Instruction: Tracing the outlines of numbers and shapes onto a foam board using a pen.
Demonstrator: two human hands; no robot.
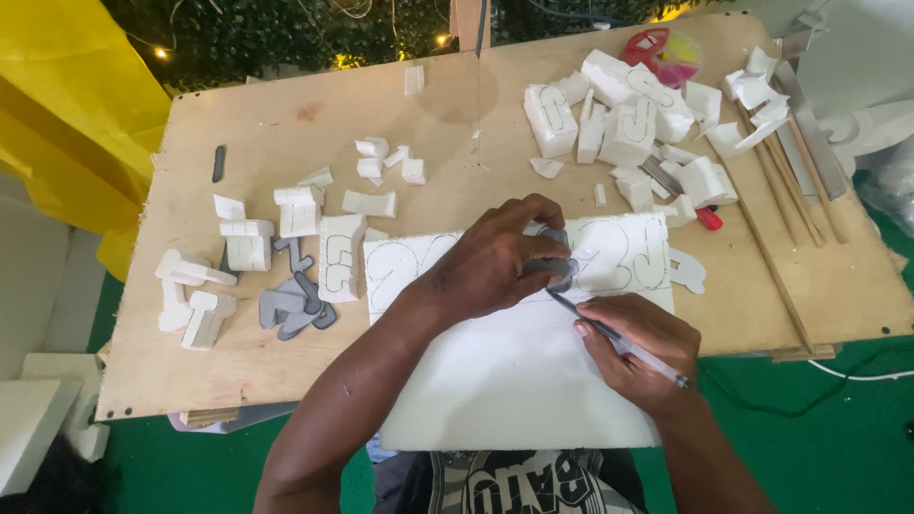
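My left hand (495, 259) presses a grey stencil shape (557, 271) flat onto a white foam sheet (514, 381) that overhangs the near edge of the plywood table (286, 124). My right hand (633, 347) holds a clear pen (619, 338), its tip touching the foam just below the stencil. Pen outlines of characters (628, 255) run along the sheet's far edge, partly hidden by my left hand.
Cut foam letters and scraps (619, 119) pile at the back right; more foam letters (248, 247) and grey stencils (295, 305) lie at the left. Wooden sticks and a metal ruler (809, 143) lie at the right edge. A red cutter (709, 218) and a red-pink object (662, 52) sit nearby.
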